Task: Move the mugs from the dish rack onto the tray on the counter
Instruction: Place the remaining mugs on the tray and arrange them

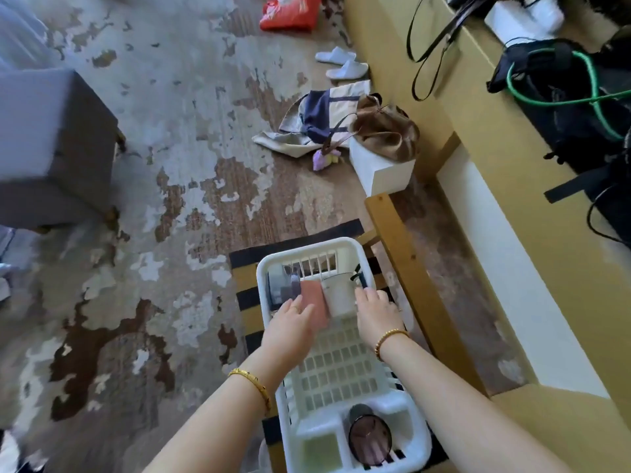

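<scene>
Both hands in the rack [345, 363]: left hand [296, 315] clasps the pink mug [314, 302], right hand [375, 307] spread beside the white mug [338, 298], which could clink together.

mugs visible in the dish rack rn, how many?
3 clear: a pink mug under the left hand, a white mug beside the right hand, a dark mug in the near compartment. The grey item at the far-left end may be another.
</scene>
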`<action>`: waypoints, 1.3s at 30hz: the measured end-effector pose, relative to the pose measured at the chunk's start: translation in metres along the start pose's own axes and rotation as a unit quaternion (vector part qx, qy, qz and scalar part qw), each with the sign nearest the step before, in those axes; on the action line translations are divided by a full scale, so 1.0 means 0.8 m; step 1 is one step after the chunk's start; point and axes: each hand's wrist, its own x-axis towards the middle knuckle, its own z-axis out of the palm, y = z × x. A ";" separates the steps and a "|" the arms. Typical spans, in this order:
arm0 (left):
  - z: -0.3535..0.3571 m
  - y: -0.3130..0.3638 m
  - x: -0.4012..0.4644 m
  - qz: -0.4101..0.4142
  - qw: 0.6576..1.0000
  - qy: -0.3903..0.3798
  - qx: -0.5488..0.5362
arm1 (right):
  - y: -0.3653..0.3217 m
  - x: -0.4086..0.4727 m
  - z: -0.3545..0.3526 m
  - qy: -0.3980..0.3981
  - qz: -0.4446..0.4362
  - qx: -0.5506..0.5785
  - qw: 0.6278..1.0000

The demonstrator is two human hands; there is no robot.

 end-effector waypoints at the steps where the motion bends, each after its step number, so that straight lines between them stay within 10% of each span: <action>1: 0.007 0.001 0.010 0.009 1.000 -0.011 0.016 | 0.001 0.016 0.001 0.009 -0.028 -0.043 0.999; 9: 0.056 0.011 0.051 -0.004 0.994 -0.091 0.062 | 0.005 0.100 0.015 -0.028 -0.099 -0.256 0.961; 19: 0.069 0.008 0.056 -0.028 0.988 -0.139 0.057 | -0.011 0.110 0.028 -0.081 -0.027 -0.241 0.967; 32: 0.055 0.005 0.033 -0.036 0.986 -0.157 -0.050 | 0.023 0.026 0.020 -0.072 0.080 0.127 0.986; 39: 0.013 0.013 -0.027 0.021 0.985 -0.099 -0.136 | 0.027 -0.044 -0.006 0.015 0.187 0.441 0.878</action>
